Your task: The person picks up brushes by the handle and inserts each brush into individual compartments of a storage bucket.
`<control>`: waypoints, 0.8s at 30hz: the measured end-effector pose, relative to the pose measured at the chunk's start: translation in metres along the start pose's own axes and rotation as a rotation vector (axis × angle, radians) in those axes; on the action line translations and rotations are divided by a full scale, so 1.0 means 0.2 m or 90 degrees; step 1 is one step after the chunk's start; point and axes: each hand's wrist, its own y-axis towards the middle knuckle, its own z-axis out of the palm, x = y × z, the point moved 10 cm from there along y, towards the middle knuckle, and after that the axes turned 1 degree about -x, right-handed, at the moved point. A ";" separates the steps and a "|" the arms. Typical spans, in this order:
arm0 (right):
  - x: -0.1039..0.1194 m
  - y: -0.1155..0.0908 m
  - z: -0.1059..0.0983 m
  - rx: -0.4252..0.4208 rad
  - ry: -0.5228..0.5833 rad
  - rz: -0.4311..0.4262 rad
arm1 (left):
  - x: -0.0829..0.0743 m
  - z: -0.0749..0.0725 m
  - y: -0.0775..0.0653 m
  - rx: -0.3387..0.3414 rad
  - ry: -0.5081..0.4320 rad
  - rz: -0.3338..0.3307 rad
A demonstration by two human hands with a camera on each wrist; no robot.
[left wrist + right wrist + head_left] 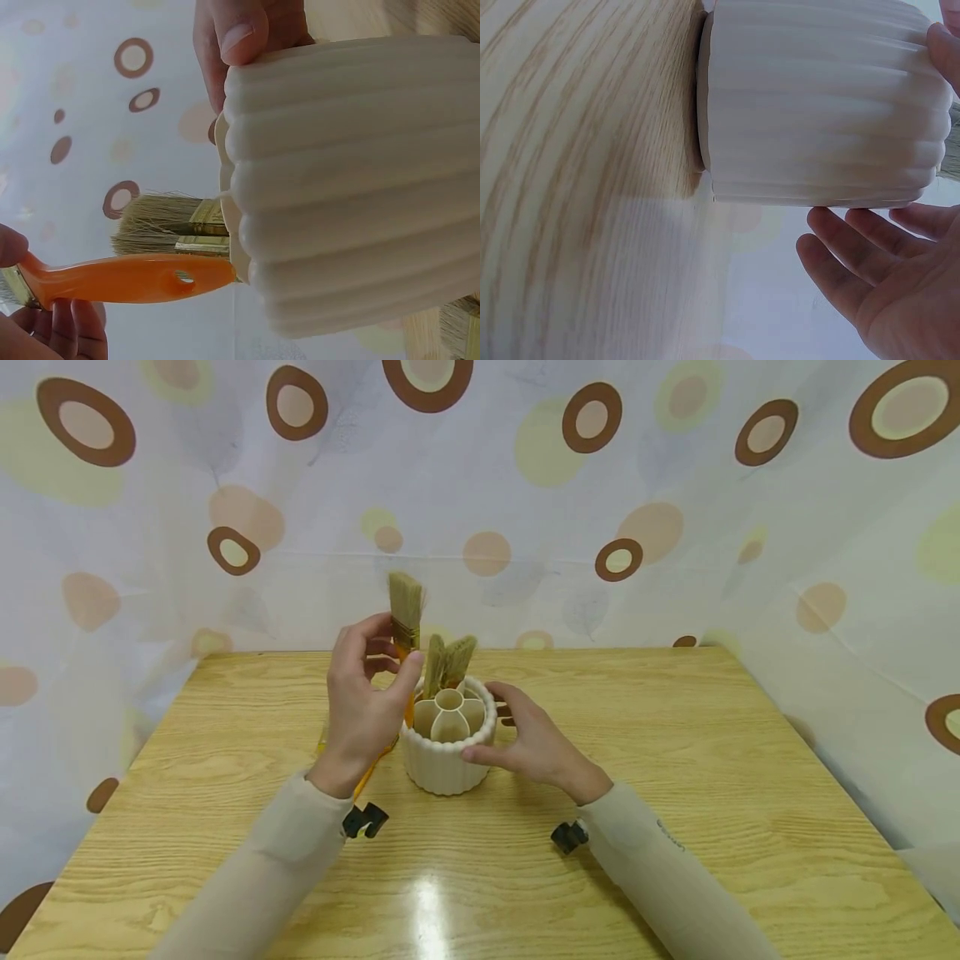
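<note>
In the head view my left hand point(363, 685) pinches a paintbrush point(406, 600) near its metal band, bristles up. The left wrist view shows its orange handle point(135, 279) with the end right at the rim of a ribbed cream pot point(444, 770). Petal-shaped dividers and a round centre tube fill the pot. Two brushes point(435, 665) stand in its rear part, bristles up. My right hand point(532, 739) grips the pot's right side, thumb at the front rim and fingers on the far side.
On the wooden table point(660, 760), left of the pot, lies an orange brush handle point(364, 780), partly hidden by my left wrist. Bristles of a lying brush point(456, 328) show under the pot's edge in the left wrist view. A patterned curtain point(480, 485) hangs behind the table.
</note>
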 end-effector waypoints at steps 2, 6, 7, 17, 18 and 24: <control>0.00 0.00 0.00 -0.001 -0.002 0.001 | 0.00 0.01 0.00 -0.003 -0.005 0.000; 0.01 0.00 0.00 0.001 -0.005 -0.001 | 0.01 0.02 0.00 -0.009 -0.013 0.004; 0.01 0.00 0.00 0.000 -0.005 -0.001 | 0.01 0.03 0.00 -0.010 -0.015 0.005; 0.01 0.00 0.00 -0.001 -0.010 -0.003 | 0.04 0.05 -0.03 0.008 0.010 0.000; 0.01 0.00 0.00 -0.001 -0.009 -0.003 | 0.05 0.05 -0.04 0.010 0.015 0.000; 0.01 0.00 0.00 0.000 -0.010 0.001 | 0.07 0.06 -0.07 0.021 0.026 -0.009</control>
